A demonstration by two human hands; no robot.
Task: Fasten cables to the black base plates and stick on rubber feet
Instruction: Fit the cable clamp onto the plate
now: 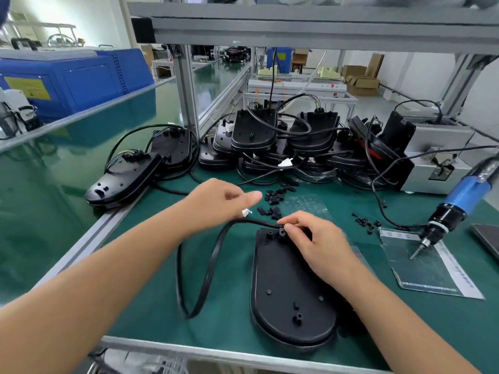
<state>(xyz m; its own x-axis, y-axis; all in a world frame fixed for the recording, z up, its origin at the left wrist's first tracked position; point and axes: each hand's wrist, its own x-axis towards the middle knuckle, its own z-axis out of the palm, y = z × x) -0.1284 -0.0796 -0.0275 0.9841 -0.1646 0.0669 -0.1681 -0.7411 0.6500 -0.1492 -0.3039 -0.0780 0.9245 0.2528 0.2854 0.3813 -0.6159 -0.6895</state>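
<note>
A black base plate (289, 287) lies upside down on the green mat in front of me. A thick black cable (209, 268) loops to its left and runs up to the plate's far end. My left hand (216, 203) pinches the cable near a small white tag (246, 212). My right hand (321, 244) presses the cable end against a post at the plate's top edge. Small black clips (275, 201) lie scattered just beyond my hands.
Stacks of wired base plates (270, 139) crowd the back of the bench, with more at the left (129, 176). A blue electric screwdriver (456, 203) hangs at the right over a plastic sheet (429, 263). Loose black screws (364, 222) lie nearby. A grey machine (437, 157) stands far right.
</note>
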